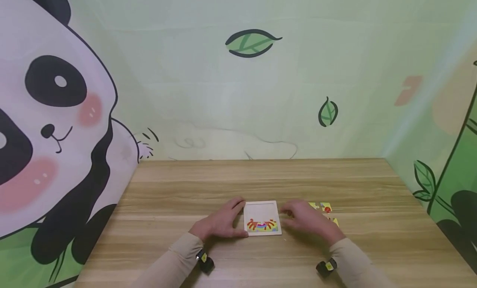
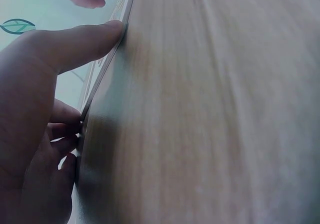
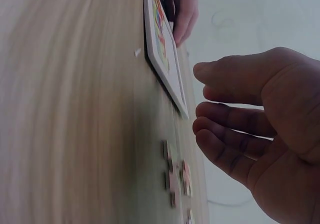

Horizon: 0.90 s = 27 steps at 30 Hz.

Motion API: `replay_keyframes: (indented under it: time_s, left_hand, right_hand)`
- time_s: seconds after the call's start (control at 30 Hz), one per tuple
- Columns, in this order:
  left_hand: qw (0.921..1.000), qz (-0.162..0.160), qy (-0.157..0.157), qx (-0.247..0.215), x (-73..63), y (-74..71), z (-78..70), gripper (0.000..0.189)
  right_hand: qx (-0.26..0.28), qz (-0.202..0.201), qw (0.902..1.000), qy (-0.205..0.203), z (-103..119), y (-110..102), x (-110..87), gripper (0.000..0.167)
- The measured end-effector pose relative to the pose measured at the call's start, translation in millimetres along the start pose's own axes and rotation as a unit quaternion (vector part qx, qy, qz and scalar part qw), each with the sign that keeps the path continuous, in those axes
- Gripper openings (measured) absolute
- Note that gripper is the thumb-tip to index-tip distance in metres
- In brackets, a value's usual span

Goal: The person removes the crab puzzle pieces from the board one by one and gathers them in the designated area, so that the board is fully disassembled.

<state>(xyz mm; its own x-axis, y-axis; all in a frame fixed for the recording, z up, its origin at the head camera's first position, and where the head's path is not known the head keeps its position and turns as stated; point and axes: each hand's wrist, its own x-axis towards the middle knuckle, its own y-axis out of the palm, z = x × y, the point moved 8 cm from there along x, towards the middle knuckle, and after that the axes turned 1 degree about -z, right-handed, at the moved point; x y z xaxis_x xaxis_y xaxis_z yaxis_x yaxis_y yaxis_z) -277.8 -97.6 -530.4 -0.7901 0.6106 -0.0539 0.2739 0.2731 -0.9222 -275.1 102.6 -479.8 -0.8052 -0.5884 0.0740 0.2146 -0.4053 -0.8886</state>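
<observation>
A square white puzzle frame (image 1: 261, 211) lies on the table, its lower part filled with brightly coloured pieces (image 1: 262, 226) showing red, yellow and rainbow print. My left hand (image 1: 222, 221) grips its left side, the thumb at the near corner and the fingers at the far one. In the left wrist view the thumb (image 2: 95, 44) lies along the frame's edge. Just right of the frame hovers my right hand (image 1: 307, 218), fingers loosely bent; in the right wrist view nothing shows between thumb and fingers. Loose jigsaw pieces (image 3: 172, 174) lie on the table below that hand.
Further yellow pieces (image 1: 326, 207) show past the right hand, partly hidden by it. A tiny white scrap (image 3: 137, 52) lies near the frame. The wooden table (image 1: 179, 180) ends at a printed fabric wall (image 1: 179, 73) with a panda and leaves.
</observation>
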Motion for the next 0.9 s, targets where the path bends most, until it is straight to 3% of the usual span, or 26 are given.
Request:
replay_keyframes:
  time_s: [0.9]
  left_hand:
    - [0.9997, -0.014, 0.021, 0.006, 0.5, -2.1, -2.3, 0.099]
  right_hand:
    - [-0.042, 0.034, 0.9958, -0.073, 43, 31, 27.1, 0.037]
